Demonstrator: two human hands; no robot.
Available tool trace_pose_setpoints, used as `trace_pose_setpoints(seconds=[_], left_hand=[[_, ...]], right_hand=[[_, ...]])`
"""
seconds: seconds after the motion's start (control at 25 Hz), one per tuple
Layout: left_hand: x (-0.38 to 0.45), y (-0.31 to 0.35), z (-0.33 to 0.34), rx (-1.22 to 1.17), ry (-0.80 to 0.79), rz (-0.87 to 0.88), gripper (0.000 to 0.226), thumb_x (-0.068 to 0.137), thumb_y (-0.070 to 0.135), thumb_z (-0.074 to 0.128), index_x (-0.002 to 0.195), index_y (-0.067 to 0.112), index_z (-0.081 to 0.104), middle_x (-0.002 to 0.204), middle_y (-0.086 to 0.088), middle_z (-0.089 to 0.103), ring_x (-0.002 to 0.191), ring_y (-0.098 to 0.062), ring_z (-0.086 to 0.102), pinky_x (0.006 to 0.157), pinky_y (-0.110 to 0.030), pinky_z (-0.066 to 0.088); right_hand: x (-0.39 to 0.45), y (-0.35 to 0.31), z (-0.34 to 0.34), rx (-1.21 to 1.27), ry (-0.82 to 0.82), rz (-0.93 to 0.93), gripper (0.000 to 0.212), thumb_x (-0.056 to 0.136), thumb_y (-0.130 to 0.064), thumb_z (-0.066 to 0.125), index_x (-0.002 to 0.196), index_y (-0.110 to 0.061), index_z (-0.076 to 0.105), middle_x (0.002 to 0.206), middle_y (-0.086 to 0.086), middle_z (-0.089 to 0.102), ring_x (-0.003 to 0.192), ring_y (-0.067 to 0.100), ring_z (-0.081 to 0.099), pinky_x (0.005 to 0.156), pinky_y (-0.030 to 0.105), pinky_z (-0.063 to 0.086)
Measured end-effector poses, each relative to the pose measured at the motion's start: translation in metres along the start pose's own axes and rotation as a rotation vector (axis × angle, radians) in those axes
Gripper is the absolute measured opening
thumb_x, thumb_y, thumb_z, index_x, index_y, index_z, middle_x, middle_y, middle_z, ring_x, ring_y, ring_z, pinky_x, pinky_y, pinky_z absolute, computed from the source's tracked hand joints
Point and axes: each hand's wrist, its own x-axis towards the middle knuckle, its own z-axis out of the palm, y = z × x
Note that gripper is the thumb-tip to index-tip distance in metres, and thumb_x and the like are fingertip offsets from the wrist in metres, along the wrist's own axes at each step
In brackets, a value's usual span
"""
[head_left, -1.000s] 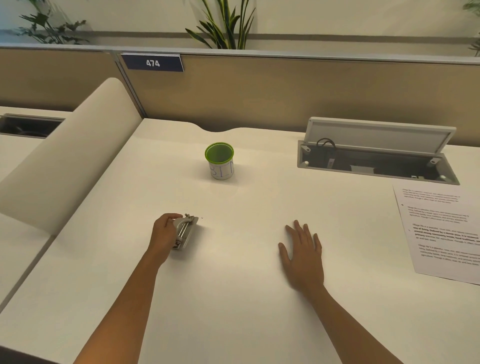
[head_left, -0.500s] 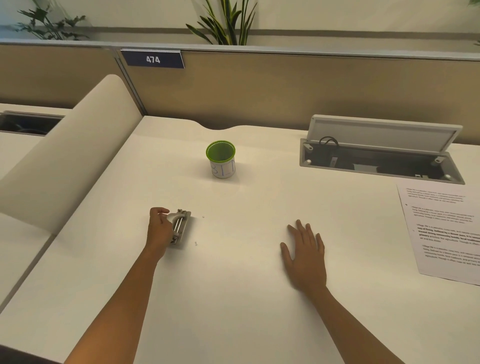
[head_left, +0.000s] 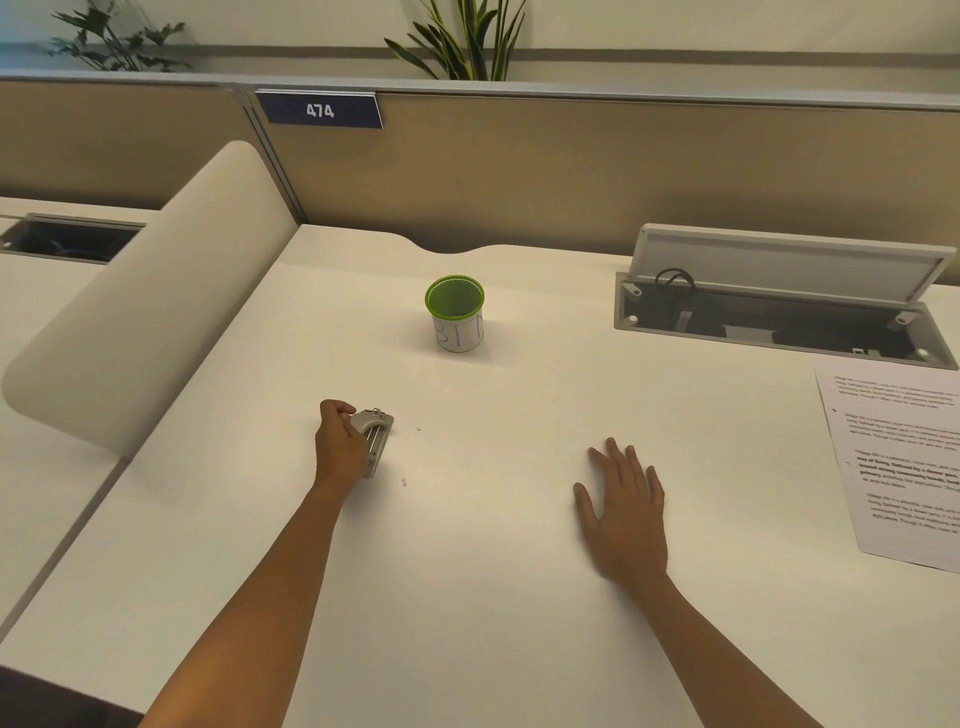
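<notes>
**Left hand on the punch, right hand flat**

I see my left hand (head_left: 340, 447) with its fingers curled over the near-left side of a small metal punch (head_left: 376, 441), the thumb hooked at its far end. The punch lies flat on the desk (head_left: 467, 597), running lengthwise away from me, and its right edge shows clear of my knuckles. My right hand (head_left: 626, 514) holds nothing. It rests palm down on the desk with straight, slightly spread fingers, well apart from the punch. Two tiny white specks lie just right of the punch, one (head_left: 418, 429) farther back and one (head_left: 404, 482) nearer. A green-rimmed cup (head_left: 456, 314) stands upright farther back. A printed sheet (head_left: 904, 457) lies at the right edge.
</notes>
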Motion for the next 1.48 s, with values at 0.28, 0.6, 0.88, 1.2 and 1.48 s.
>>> trace_pose_setpoints(seconds=[0.28, 0.6, 0.88, 1.2, 1.48], left_hand=[[-0.021, 0.001, -0.001, 0.108, 0.215, 0.192, 0.014, 0.099, 0.007, 0.052, 0.111, 0.0, 0.054, 0.116, -0.019, 0.051, 0.106, -0.033, 0.045, 0.09, -0.042, 0.036], [-0.094, -0.041, 0.004, 0.016, -0.12, 0.345, 0.029, 0.078, 0.007, 0.083, 0.099, 0.019, 0.067, 0.096, 0.007, 0.058, 0.086, 0.0, 0.054, 0.078, -0.005, 0.039], [-0.083, -0.033, 0.003, 0.025, -0.14, 0.277, 0.017, 0.083, 0.008, 0.08, 0.099, 0.014, 0.076, 0.094, 0.002, 0.061, 0.081, 0.006, 0.057, 0.075, -0.005, 0.041], [-0.082, -0.03, 0.005, -0.028, -0.116, 0.219, 0.009, 0.082, 0.007, 0.08, 0.086, 0.014, 0.079, 0.084, 0.006, 0.062, 0.075, -0.005, 0.058, 0.071, -0.006, 0.041], [-0.078, -0.032, 0.008, 0.103, -0.141, 0.273, 0.006, 0.087, 0.006, 0.073, 0.086, 0.011, 0.076, 0.084, 0.006, 0.06, 0.08, -0.014, 0.057, 0.074, -0.009, 0.04]], right_hand=[[0.0, -0.001, -0.001, 0.017, -0.005, 0.006, 0.051, 0.1, -0.041, 0.047, 0.148, -0.025, 0.042, 0.165, -0.007, 0.026, 0.156, 0.015, 0.014, 0.127, 0.04, 0.007], [0.0, -0.002, -0.001, 0.0, -0.01, 0.002, 0.051, 0.099, -0.04, 0.047, 0.148, -0.024, 0.042, 0.165, -0.005, 0.028, 0.156, 0.017, 0.016, 0.127, 0.041, 0.007], [-0.001, -0.002, 0.0, 0.007, 0.004, -0.002, 0.051, 0.099, -0.039, 0.05, 0.146, -0.022, 0.044, 0.163, -0.003, 0.031, 0.155, 0.019, 0.019, 0.126, 0.042, 0.009], [-0.002, -0.004, -0.002, 0.021, -0.001, -0.002, 0.051, 0.099, -0.038, 0.05, 0.147, -0.022, 0.043, 0.164, -0.002, 0.03, 0.155, 0.019, 0.018, 0.127, 0.042, 0.008], [0.0, -0.007, -0.001, 0.038, 0.019, 0.011, 0.05, 0.099, -0.035, 0.052, 0.146, -0.02, 0.045, 0.163, -0.001, 0.032, 0.155, 0.021, 0.019, 0.127, 0.042, 0.007]])
